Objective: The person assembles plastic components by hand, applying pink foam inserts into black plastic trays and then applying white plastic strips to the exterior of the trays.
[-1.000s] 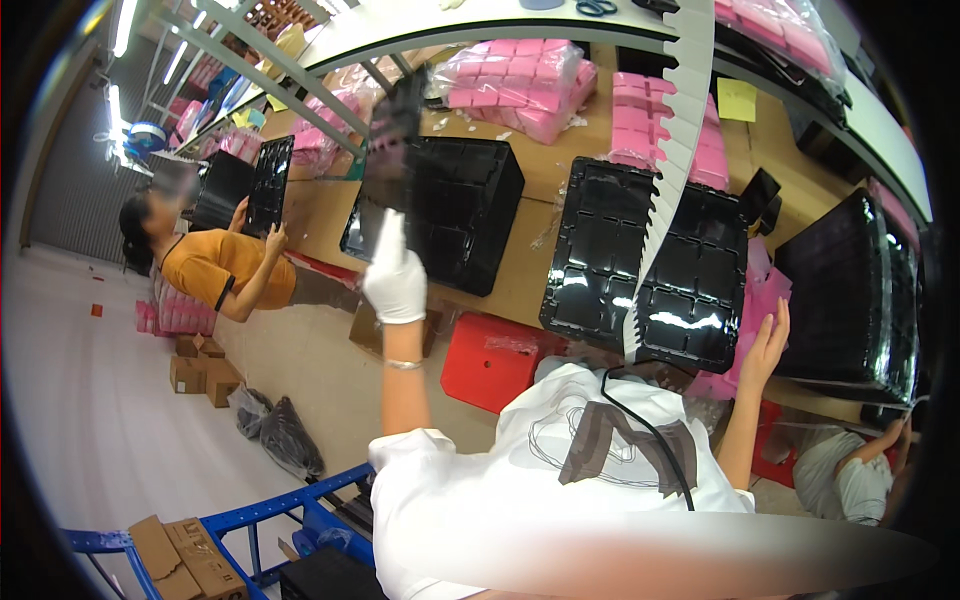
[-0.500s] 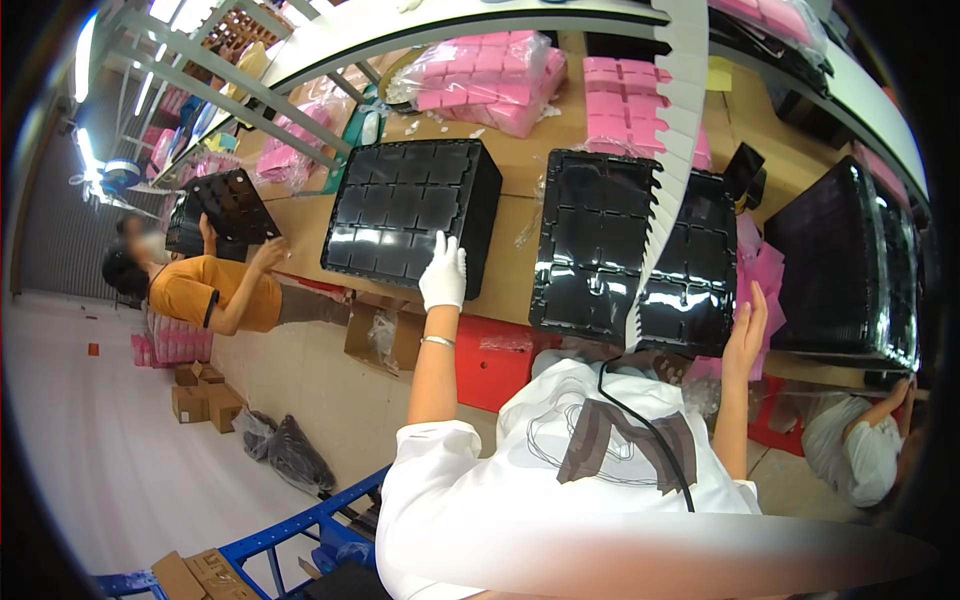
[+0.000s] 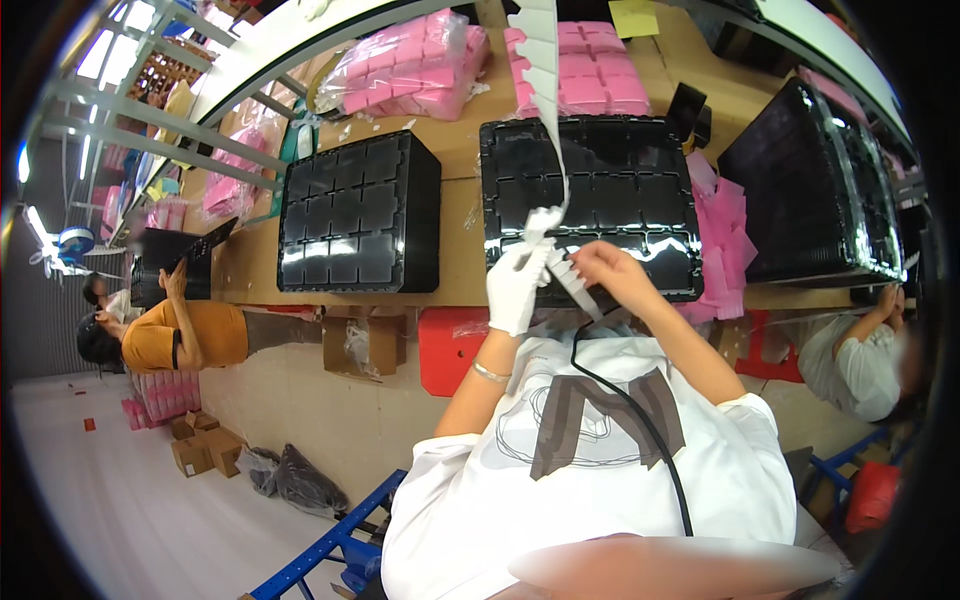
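Observation:
A long white strip with a toothed edge [image 3: 541, 85] hangs down over the middle stack of black compartment trays [image 3: 630, 160]. My left hand [image 3: 515, 293], in a white glove, is closed on the strip near the tray's front edge, where it bunches and bends. From there its lower end [image 3: 573, 285] slants down between my hands. My bare right hand [image 3: 615, 275] is closed too, its fingertips pinching at the edge of that lower end. To the left, apart from my hands, stands another stack of black trays [image 3: 345, 215].
Pink foam blocks in clear plastic [image 3: 410, 65] and bare pink blocks [image 3: 585, 70] lie behind the trays. Loose pink pieces [image 3: 722, 235] sit between the middle stack and a tall black tray stack [image 3: 810, 190]. A person in orange [image 3: 205, 335] works at the left, another person [image 3: 855, 365] at the right.
My left hand has left the left tray stack and my right hand the right edge of the middle one; both have come together on the white strip. The view has shifted.

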Available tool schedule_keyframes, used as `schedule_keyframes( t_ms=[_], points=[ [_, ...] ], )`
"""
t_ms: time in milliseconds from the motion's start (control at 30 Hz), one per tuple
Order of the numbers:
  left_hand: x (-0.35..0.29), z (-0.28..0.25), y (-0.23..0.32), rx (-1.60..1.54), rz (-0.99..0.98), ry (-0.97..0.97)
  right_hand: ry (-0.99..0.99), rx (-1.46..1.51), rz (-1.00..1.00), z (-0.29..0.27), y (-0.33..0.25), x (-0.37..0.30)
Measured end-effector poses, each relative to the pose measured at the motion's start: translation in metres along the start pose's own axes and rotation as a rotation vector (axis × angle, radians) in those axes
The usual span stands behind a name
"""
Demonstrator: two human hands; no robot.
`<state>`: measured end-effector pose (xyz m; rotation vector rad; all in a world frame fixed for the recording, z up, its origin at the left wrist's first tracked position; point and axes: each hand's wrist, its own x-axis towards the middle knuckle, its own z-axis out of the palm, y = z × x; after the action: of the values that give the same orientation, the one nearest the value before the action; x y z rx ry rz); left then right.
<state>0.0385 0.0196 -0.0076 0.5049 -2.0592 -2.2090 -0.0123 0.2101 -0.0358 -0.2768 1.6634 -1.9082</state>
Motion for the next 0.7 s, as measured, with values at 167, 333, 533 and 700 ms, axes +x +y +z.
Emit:
schedule_keyframes(
  t_ms=[167, 333, 533, 700],
  points=[
    [-0.003, -0.020, -0.015, -0.169, 0.078, 0.226, 0.052, -0.015, -0.014, 0.032, 0.007, -0.002],
    [-0.017, -0.035, -0.018, -0.091, -0.139, 0.034, 0.114, -0.150, -0.067, 0.050, 0.019, -0.002],
    [-0.028, -0.047, -0.041, -0.161, -0.061, 0.182, 0.129, -0.215, -0.016, 0.069, 0.021, -0.001],
    [-0.037, -0.044, -0.036, -0.195, -0.070, 0.174, 0.103, -0.254, -0.288, 0.076, 0.019, 0.002]
  ],
)
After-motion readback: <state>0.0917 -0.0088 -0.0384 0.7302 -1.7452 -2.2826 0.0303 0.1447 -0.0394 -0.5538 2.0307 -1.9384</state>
